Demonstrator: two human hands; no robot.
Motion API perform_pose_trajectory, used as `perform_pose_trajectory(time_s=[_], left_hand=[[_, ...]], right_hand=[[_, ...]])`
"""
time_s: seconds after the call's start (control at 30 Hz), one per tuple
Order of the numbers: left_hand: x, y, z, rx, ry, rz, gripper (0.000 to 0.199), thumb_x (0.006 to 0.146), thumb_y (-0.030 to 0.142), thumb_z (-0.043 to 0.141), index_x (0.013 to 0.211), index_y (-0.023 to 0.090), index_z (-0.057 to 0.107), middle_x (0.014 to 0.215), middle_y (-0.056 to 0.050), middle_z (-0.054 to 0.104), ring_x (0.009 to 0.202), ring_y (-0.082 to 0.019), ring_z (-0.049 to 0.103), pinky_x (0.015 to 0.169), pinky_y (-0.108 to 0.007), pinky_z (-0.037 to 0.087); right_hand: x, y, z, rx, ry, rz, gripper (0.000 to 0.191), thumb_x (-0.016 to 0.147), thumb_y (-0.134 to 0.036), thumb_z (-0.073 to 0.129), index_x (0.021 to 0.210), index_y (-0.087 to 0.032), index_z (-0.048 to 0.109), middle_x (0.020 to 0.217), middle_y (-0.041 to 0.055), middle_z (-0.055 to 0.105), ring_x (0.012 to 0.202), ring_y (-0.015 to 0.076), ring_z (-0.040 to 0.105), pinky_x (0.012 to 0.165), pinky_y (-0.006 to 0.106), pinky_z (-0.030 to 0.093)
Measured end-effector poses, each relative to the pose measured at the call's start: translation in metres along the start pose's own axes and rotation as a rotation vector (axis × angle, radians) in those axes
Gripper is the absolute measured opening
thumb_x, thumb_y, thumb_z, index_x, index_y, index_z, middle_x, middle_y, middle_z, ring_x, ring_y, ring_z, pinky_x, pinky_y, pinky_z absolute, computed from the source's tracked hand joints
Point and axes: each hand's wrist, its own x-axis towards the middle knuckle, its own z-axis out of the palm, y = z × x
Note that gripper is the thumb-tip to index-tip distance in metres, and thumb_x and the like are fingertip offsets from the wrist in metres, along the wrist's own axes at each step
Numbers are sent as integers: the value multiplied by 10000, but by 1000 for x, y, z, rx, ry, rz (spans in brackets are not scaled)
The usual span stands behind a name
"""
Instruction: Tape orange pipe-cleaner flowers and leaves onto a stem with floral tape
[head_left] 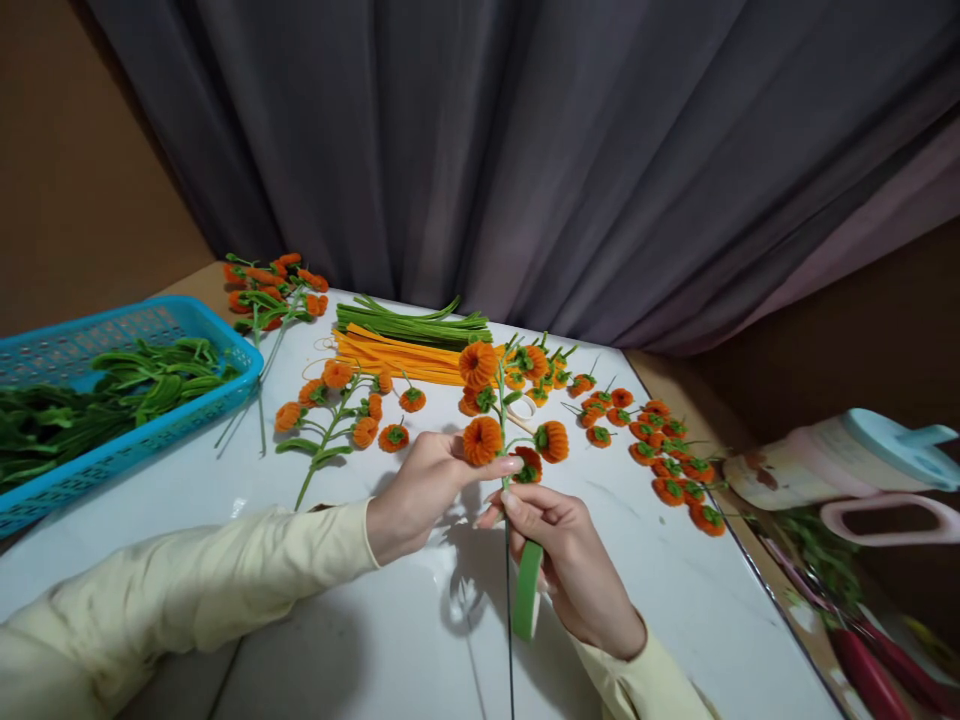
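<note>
Upright between my hands stands a branch of orange chenille pumpkins, its stem wrapped green at the top and running down as a bare dark wire. My left hand pinches the branch just below the lower pumpkins with thumb and fingers. Right below it, my right hand closes thumb and forefinger on the stem. A roll of green floral tape hangs in that right hand, partly hidden by its fingers. To the left, a similar pumpkin branch with green leaves lies on the white tabletop.
A blue basket of green leaves stands left. Behind lie green chenille stems, orange-yellow stems and finished sprigs. Loose pumpkins spread to the right, near a tumbler and red-handled pliers.
</note>
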Motion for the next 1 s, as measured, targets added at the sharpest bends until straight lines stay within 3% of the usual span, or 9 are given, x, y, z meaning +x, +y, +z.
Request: perform_pose_trajectory(time_s=[0.13,0.23,0.47,0.6,0.73,0.87,1.0], left_hand=[[1,-5,-2,-122,-42,-45,269,600,200,753,526,123,507,508,55,472,516,-65,436,532,-209,345],[1,-6,-3,-155,-147,-84,253,636,238,737,542,116,536,519,34,500,513,-77,463,541,-225,365],[2,-12,-3,-281,-272,-66,147,622,185,749,643,105,628,693,-18,609,763,-137,564,814,-273,404],[5,-16,-2,-317,-354,-196,233,575,269,785,666,107,645,690,-57,638,727,-179,588,756,-302,440],[9,-18,-2,-271,-424,-230,284,610,338,764,724,101,656,651,-75,638,696,-199,605,700,-316,451],[15,-24,-5,-307,-413,-177,303,602,348,770,728,108,634,618,-45,616,600,-144,572,623,-271,437],[17,-31,-7,-350,-442,-247,297,600,338,762,716,105,621,633,-45,607,535,-115,533,536,-247,418]], right_hand=[[4,7,-6,78,-44,23,261,727,-373,698,790,-121,684,472,-14,559,282,17,265,290,161,156],[5,8,-7,162,-112,78,270,681,-373,730,757,-121,671,540,12,617,279,13,268,284,160,153],[6,19,-2,251,-202,80,384,575,-439,760,485,-139,538,380,1,505,301,43,294,315,175,177],[9,25,0,218,-264,55,437,512,-527,757,438,-161,531,345,3,460,319,76,330,331,203,204],[8,14,2,226,-214,54,372,513,-439,775,456,-162,534,387,11,498,341,72,337,341,201,229],[4,6,0,198,-96,91,290,568,-365,743,535,-138,565,372,-18,480,294,33,238,304,184,109],[5,14,-4,203,-160,128,309,574,-379,718,492,-113,583,305,-35,414,267,18,186,290,182,63]])
